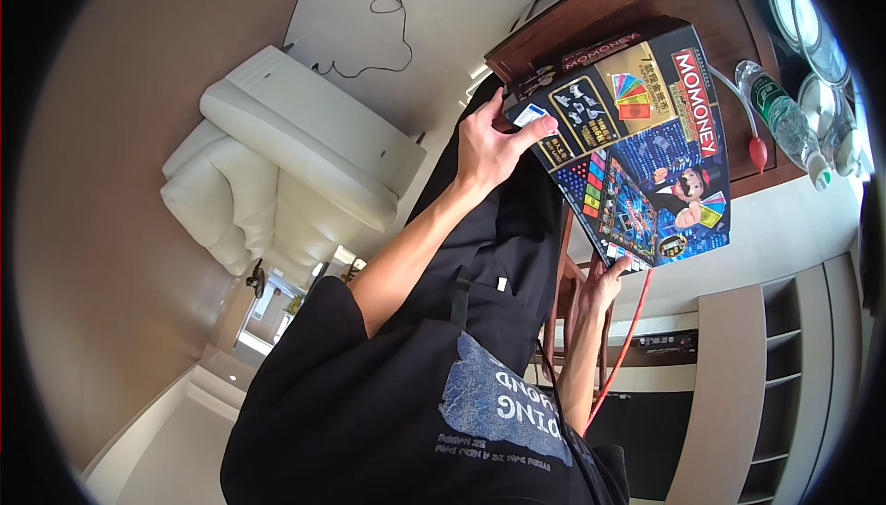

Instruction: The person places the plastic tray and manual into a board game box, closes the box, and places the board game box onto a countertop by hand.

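Note:
A large board game box [630, 145], mostly black, blue and gold, is tilted before me with its printed face towards my view. The face bears writing, a cartoon figure in a hat and pictures of game pieces. My left hand [495, 134] grips its left edge, the thumb lying on the printed face. At the lower corner my right hand [602, 283] holds the box, the thumb on the face and the other fingers mostly hidden. Behind the box is a dark wooden table [740, 41]; I cannot tell whether the box touches it.
On the table's right side lie a clear plastic bottle [782, 117] and a red bulb [758, 154] on a tube. Glass-lidded items [806, 20] stand beyond. A wooden chair [571, 290] and a red cable [623, 353] are near my right arm. A pale sofa [311, 138] stands at left.

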### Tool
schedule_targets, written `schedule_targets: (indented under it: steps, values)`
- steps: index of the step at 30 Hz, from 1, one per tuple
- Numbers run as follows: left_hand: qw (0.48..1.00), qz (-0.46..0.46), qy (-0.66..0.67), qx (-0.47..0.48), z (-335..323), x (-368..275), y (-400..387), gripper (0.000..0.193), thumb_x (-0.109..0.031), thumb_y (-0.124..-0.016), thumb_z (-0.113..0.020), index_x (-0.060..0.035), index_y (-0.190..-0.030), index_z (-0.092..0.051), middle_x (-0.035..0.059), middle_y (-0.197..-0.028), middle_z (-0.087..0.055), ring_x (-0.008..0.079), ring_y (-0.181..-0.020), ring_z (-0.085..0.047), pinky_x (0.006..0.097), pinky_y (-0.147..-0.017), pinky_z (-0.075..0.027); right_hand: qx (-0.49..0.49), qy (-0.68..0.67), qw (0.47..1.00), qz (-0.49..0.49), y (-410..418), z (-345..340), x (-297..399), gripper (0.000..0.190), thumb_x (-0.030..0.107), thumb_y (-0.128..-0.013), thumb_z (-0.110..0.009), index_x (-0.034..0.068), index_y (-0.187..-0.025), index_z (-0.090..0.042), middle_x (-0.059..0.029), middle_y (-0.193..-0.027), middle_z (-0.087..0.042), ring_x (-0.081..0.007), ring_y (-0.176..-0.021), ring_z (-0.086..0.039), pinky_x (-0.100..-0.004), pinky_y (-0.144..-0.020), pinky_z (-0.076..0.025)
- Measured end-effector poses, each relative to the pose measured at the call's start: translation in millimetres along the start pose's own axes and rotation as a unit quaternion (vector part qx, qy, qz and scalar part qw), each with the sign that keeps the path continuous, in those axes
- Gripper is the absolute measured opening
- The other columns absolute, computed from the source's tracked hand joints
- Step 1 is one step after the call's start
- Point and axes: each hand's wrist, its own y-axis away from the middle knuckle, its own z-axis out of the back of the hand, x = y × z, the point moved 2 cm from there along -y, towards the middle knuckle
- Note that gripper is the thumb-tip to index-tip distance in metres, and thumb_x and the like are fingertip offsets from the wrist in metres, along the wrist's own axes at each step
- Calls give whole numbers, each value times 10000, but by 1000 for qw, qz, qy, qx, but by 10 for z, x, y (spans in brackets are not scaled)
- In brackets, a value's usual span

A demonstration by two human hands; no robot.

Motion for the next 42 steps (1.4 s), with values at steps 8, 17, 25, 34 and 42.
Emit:
schedule_targets:
  steps: [8, 17, 25, 34, 42]
  values:
    - [997, -40, 0, -66, -145, 335, 194, 947, -360, -856, -817, 43, -1535, -294, 185, -1235, -618, 227, -1123, -626, 345, -972, -500, 21, 38, 999, -22, 197, -40, 121, 819, 653, -980, -465, 55, -1521, -322, -148, -1437, -492, -260, -1288, -524, -405, -1149, -418]
    - [973, -119, -160, -120, -17, 301, 217, 760, -459, -739, -869, -39, -1308, -590, 244, -1369, -422, 420, -1255, -411, 529, -1051, -376, -12, 85, 993, 78, 416, 19, 239, 750, 604, -992, -522, -2, -1424, -435, -101, -1277, -587, -182, -1100, -601, -344, -987, -498]
    - [948, -191, -245, -77, 123, 117, 38, 703, -538, -712, -850, -6, -1133, -666, 183, -1294, -519, 381, -1241, -440, 512, -1035, -369, -33, 140, 985, 95, 310, 8, 376, 629, 435, -989, -645, -9, -1400, -470, -113, -1339, -533, -185, -1256, -495, -349, -1018, -447]
    - [976, -194, -31, 92, 64, -367, -1086, 244, -57, -935, -680, -32, -1177, -699, 103, -1046, -704, 192, -899, -727, 284, -783, -585, 76, 432, 588, 680, 439, -2555, 2013, 492, 125, -790, -838, -1, -1220, -633, -193, -1246, -635, -342, -1175, -592, -412, -1021, -448]
    - [940, -257, -90, 208, -561, -467, -1665, 270, -35, -898, -696, 9, -1164, -688, 135, -1048, -699, 229, -909, -740, 319, -808, -604, 39, 468, 708, 527, -162, -3381, 2190, 494, 370, -753, -823, -15, -1045, -722, -130, -876, -730, -213, -784, -712, -324, -772, -554]
